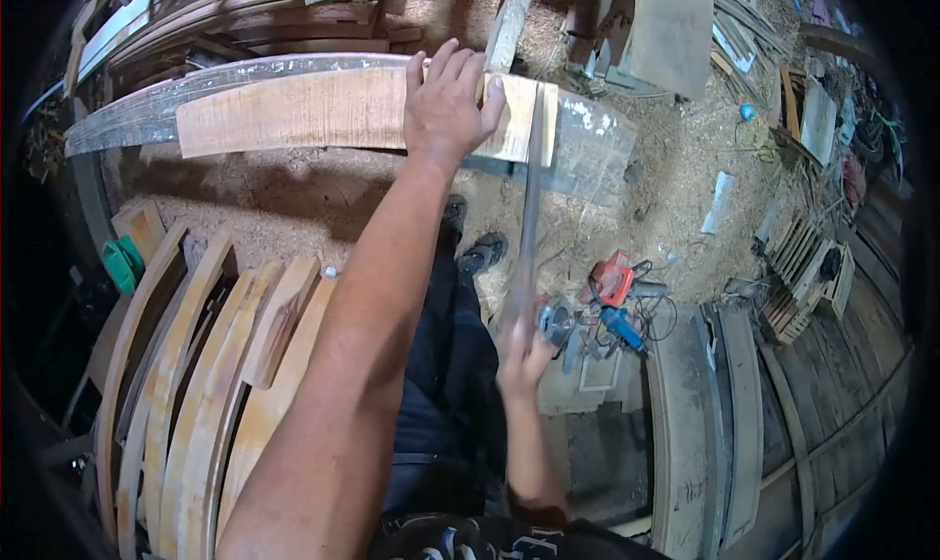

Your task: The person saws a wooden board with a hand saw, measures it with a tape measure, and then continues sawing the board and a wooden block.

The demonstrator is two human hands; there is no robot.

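A pale curved board [294, 115] lies on a longer grey curved piece [127, 115] across the upper part of the view. My left hand [450, 105] presses down on the board's right portion, fingers over its far edge and thumb apart. My right hand [524, 354], lower down and blurred, is closed round the near end of a long handsaw [532, 208]. The saw's far end crosses the board near its right end, where a narrow strip of wood [549, 119] shows beyond the blade. Motion blur hides the saw's handle.
Several curved timbers [201, 394] stand at the lower left beside a green object [122, 264]. Red and blue power tools [615, 281] with cords lie right of my right hand. More curved planks [685, 423] are at the lower right. Sawdust covers the ground [676, 188].
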